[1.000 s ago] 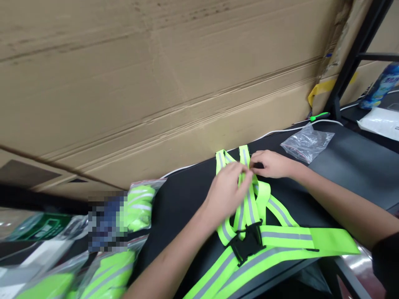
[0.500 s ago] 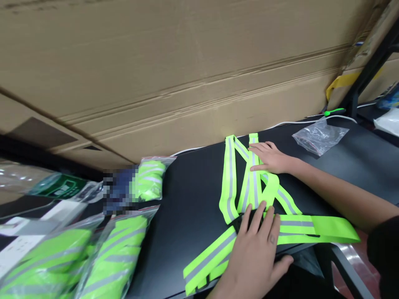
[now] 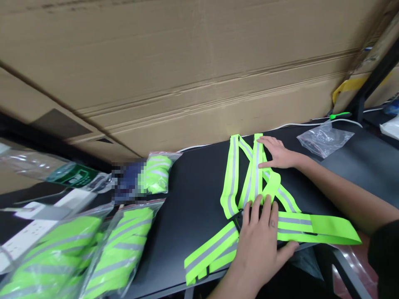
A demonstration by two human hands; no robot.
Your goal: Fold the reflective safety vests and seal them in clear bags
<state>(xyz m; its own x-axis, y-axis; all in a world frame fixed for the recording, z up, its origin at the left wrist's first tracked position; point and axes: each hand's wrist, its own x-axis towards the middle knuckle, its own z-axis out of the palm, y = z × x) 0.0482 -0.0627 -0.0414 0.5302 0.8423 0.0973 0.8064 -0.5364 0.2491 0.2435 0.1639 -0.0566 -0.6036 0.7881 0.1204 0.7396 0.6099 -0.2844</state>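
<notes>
A neon-yellow reflective vest [image 3: 230, 178] made of straps with grey stripes lies spread on the black table. My left hand [image 3: 257, 245] rests flat, palm down, on the waist strap near its black buckle [image 3: 238, 218], partly covering that join. Farther back, my right hand [image 3: 277, 153] reaches in from the right with fingers stretched. Its fingertips and thumb touch or hover by the right edge of an upright shoulder strap [image 3: 257, 174]; which of the two, I cannot tell. The waist strap's looped end [image 3: 339, 228] extends right, beneath my right forearm.
Bagged vests [image 3: 121, 249] lie at the left, with a smaller bag [image 3: 157, 172] behind them. A white power strip [image 3: 28, 238] sits far left. An empty clear bag [image 3: 326, 139] and a green-handled tool [image 3: 339, 115] lie back right. Cardboard [image 3: 199, 83] walls the table's rear.
My right hand has shifted slightly, its fingers drawing from across the shoulder strap toward its right edge. My left hand stays on the waist strap. The whole view has shifted a little.
</notes>
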